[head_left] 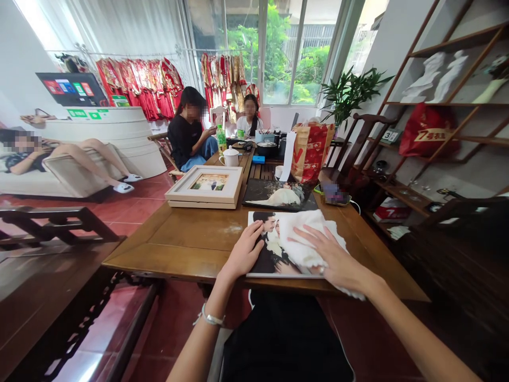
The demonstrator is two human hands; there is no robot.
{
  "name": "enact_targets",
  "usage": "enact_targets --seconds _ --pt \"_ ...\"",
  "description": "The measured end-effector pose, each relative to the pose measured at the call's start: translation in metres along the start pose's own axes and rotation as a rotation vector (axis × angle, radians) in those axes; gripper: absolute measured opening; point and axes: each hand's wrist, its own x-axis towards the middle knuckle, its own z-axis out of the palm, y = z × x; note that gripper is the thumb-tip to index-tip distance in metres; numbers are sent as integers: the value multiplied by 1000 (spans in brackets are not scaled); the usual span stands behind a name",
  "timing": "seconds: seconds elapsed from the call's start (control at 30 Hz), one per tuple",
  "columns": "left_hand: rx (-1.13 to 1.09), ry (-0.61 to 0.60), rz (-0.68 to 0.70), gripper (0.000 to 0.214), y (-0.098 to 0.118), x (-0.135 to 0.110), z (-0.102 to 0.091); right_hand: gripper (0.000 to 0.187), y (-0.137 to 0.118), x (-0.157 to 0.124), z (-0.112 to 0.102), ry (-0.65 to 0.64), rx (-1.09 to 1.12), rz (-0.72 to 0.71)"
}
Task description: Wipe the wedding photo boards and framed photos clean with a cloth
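A wedding photo panel (265,260), showing a couple, lies flat at the near edge of the wooden table. My left hand (247,248) rests on its left side, fingers stretched out and holding nothing. Spread over the panel's right half is a crumpled white cloth (308,217). My right hand (332,254) lies on top of this cloth, pressing it down with fingers apart; its grip is not closed around the cloth. Just beyond is a dark photo panel (278,195) with a white gown pictured. A white-framed picture (207,185) rests on another frame to the left.
Behind the frames stand a lidded white cup (229,156), a green bottle (221,140) and a red-brown paper bag (314,151). A phone (334,193) lies at right. Two people sit at the far end; another lies on a sofa (75,170).
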Motion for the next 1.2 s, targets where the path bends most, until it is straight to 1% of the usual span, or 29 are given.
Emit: enact_targets --seconds 0.07,0.13,0.2,0.27,0.37,0.5,0.57,0.67,0.77,0.87,1.03,1.1,1.2 --pt "3 6 5 44 0 0 0 71 -18 -24 -4 -41 4 -41" --pt "4 7 7 44 0 0 1 69 -32 -43 -7 -81 20 -47" --pt "6 5 -1 44 0 0 1 67 -37 -54 -10 -103 51 -32" --pt "7 5 -9 43 0 1 1 66 -34 -53 -9 -88 74 -5" --pt "8 7 -6 43 0 0 1 67 -15 -34 -4 -12 25 52" --pt "8 4 -6 43 0 0 0 66 17 9 5 59 -107 143" --pt "7 3 -8 43 1 0 0 64 27 31 7 72 -141 186" --pt "9 -2 -11 43 1 1 0 63 28 57 8 50 -154 211" --pt "14 -4 -12 43 2 1 0 60 13 64 7 7 -137 170" --pt "13 -1 -2 42 1 1 0 60 -10 47 7 -7 -122 94" --pt "12 4 -9 43 2 2 0 76 -46 -9 2 -69 -70 -36" --pt "12 1 -16 43 3 1 0 79 -53 -29 1 -92 -51 -54" --pt "16 -2 -15 43 3 1 0 74 -53 -45 0 -103 -48 -64"
